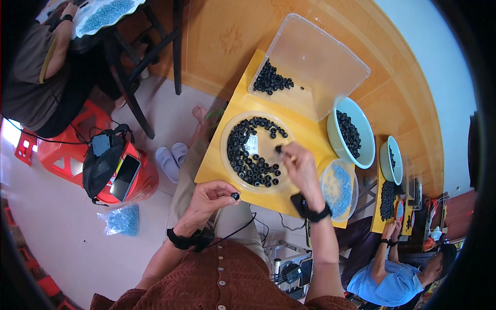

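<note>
My left hand (209, 199) pinches a small black ring (235, 196) at the near edge of the yellow table (305, 132). My right hand (298, 168) reaches over a round clear tray (227, 157) holding several black rings (243, 157) and grips one black ring (278, 149) at its fingertips. A white slip lies in the middle of the tray. Both wrists wear black bands.
A clear rectangular bin (320, 62) with black rings stands at the far side. A pale green bowl (364, 150) of rings and a clear dish of blue pieces (338, 187) sit to the right. Other people work at upper left and lower right. A red stool (139, 181) stands left.
</note>
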A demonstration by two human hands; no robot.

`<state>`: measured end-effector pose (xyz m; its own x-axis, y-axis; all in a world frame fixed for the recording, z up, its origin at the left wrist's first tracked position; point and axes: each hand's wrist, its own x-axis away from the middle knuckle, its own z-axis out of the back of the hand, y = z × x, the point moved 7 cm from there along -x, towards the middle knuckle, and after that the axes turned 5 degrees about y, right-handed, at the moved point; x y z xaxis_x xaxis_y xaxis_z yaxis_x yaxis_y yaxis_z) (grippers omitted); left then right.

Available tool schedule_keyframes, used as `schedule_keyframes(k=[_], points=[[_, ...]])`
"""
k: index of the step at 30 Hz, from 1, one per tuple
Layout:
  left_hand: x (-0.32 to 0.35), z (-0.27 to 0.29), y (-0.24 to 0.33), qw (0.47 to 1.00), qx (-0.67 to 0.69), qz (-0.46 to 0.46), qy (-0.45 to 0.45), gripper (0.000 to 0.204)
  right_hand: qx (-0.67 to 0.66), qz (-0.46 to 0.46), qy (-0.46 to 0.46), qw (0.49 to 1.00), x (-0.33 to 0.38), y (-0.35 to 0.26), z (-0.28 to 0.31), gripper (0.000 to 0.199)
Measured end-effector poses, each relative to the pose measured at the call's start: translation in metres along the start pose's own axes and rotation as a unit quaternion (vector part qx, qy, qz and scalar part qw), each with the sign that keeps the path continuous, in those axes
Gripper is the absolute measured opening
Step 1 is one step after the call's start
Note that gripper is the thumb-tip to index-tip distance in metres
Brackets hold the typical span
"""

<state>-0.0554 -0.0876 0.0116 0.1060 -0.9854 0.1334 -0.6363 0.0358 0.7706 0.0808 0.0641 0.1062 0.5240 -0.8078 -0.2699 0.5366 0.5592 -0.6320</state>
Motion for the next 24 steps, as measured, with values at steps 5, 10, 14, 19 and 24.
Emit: schedule_keyframes(k=[5,10,14,19,24], points=[[-0.003,0.006,-0.001,1.000,0.024,0.004,0.010,0.019,0.159,0.002,0.005,0.987,-0.071,0.083,-0.012,0.017],[-0.003,0.012,-0.002,0.999,0.041,0.002,0.008,0.019,0.219,0.013,-0.007,0.976,-0.079,0.100,-0.033,0.021],[-0.005,0.015,-0.002,0.999,0.041,0.007,0.020,0.019,0.224,-0.009,-0.021,0.974,-0.074,0.092,-0.039,0.023],[-0.006,0.012,-0.002,0.998,0.047,0.026,0.021,0.019,0.223,0.024,-0.021,0.974,-0.070,0.088,-0.041,0.023],[-0.004,0.013,-0.002,0.999,0.039,0.023,0.024,0.019,0.220,0.039,-0.020,0.975,-0.069,0.088,-0.041,0.021]])
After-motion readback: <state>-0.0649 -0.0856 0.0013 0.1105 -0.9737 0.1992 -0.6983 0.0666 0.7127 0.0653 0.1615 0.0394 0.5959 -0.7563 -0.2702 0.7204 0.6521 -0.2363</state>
